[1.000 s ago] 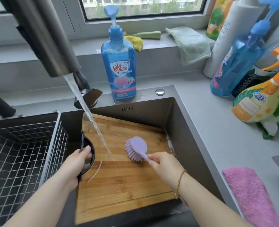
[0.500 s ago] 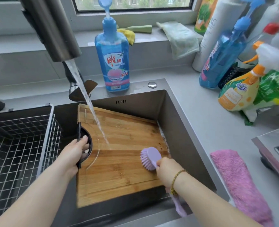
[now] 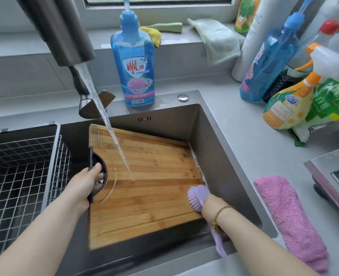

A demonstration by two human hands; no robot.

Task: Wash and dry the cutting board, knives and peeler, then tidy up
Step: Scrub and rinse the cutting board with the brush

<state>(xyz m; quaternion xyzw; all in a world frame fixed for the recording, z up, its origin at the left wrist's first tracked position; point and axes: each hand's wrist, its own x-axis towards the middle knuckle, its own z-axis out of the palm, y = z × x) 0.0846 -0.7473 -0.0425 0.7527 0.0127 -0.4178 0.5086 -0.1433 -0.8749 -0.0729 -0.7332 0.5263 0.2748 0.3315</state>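
Note:
A wet bamboo cutting board (image 3: 150, 188) lies tilted in the steel sink (image 3: 214, 140). My left hand (image 3: 85, 184) grips the black handle at the board's left edge. My right hand (image 3: 212, 206) holds a purple scrub brush (image 3: 196, 197), whose bristles press on the board's right edge near the sink wall. Its long handle sticks out behind my wrist. Water streams from the faucet (image 3: 59, 30) onto the board's left half. No knives or peeler are in view.
A wire drying basket (image 3: 19, 176) fills the sink's left side. A blue dish soap bottle (image 3: 133, 62) stands behind the sink. Spray bottles (image 3: 292, 100) crowd the right counter. A pink cloth (image 3: 288, 218) lies near the stove edge (image 3: 331, 176). Rags lie on the sill.
My right hand has dragged the brush from the board's middle to its right edge, toward me. The left hand keeps its grip on the handle. Water keeps running.

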